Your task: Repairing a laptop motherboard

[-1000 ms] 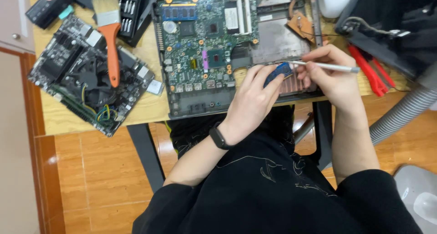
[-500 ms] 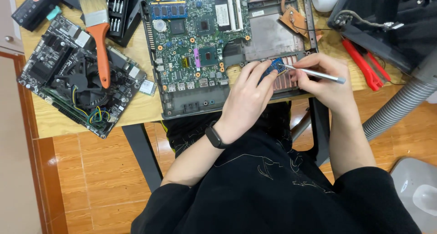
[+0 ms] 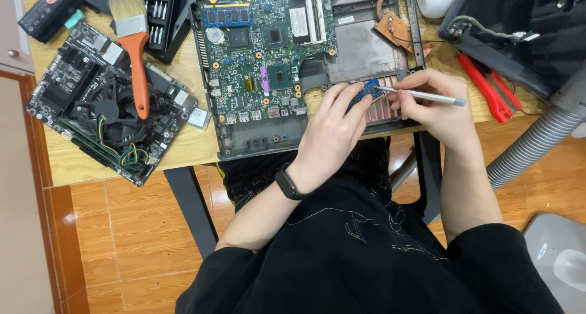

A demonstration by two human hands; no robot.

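Note:
An opened laptop base [image 3: 256,144] with a green motherboard [image 3: 268,51] lies on the wooden table [image 3: 183,149]. My left hand [image 3: 332,134] pinches a small blue circuit module [image 3: 367,89] over the laptop's lower right corner, near copper heat-sink fins [image 3: 381,109]. My right hand [image 3: 436,106] grips a thin silver tool [image 3: 421,95] like a pen, its tip touching the blue module. A black band sits on my left wrist [image 3: 287,184].
A black desktop board with fan [image 3: 101,115] lies at the left with an orange-handled brush [image 3: 135,51] on it. A screwdriver bit case [image 3: 159,11] sits behind. Red-handled pliers [image 3: 488,85], a black case [image 3: 525,33] and a grey hose [image 3: 537,137] are at the right.
The view has shifted slightly. Both hands stay on the blue module, and the silver tool's tip has come in closer onto it.

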